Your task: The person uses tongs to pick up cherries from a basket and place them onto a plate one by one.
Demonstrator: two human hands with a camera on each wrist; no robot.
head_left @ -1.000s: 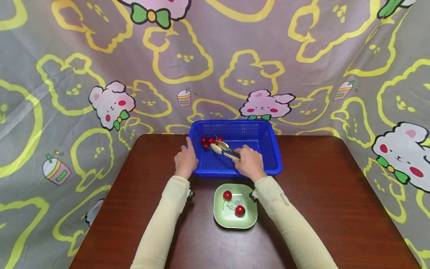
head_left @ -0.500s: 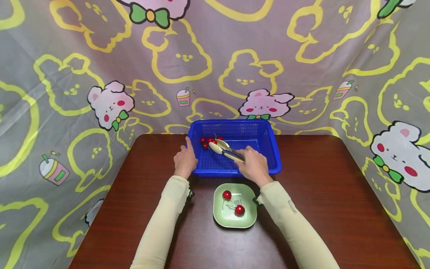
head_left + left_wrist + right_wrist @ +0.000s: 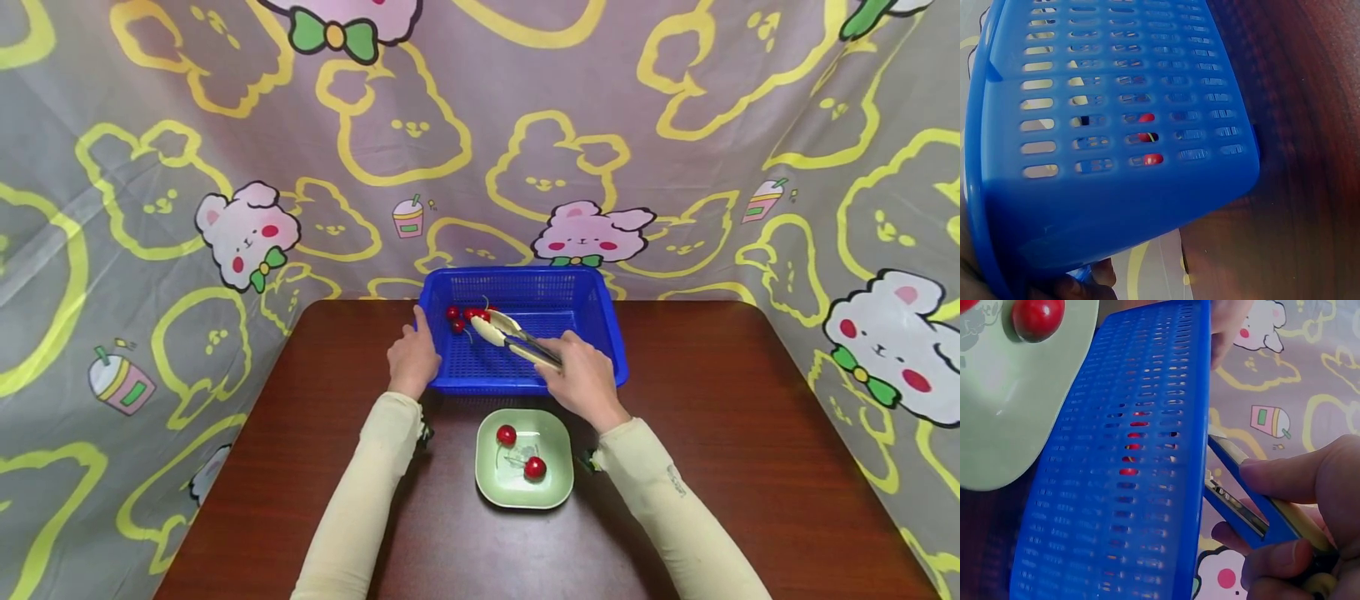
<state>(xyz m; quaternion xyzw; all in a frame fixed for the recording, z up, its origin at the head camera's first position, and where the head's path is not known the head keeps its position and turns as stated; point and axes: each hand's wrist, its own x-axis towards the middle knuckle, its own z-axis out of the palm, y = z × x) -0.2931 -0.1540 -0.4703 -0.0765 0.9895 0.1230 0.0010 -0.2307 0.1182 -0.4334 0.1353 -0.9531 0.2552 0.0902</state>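
Observation:
A blue plastic basket (image 3: pixel 517 377) with slotted walls sits at the back of the table. My left hand (image 3: pixel 413 358) holds its left rim; in the left wrist view the fingertips (image 3: pixel 1104 272) curl over that rim. With my right hand (image 3: pixel 581 375) I grip a pair of tongs (image 3: pixel 534 352), pale and dark, reaching over the front wall into the basket. The tong heads lie against red cherries (image 3: pixel 458 326) bunched at the basket's left side. Whether a cherry is caught between them cannot be made out. Two cherries (image 3: pixel 535 468) lie on a light green square plate (image 3: pixel 491 492) in front.
The brown wooden table (image 3: pixel 712 433) extends to both sides of the basket. A patterned cloth (image 3: pixel 660 100) hangs close behind the basket and along both sides of the table.
My right hand has drawn back a little to the right and toward me with the tongs. One stemmed cherry by the tong heads shifts slightly right. The left hand stays put.

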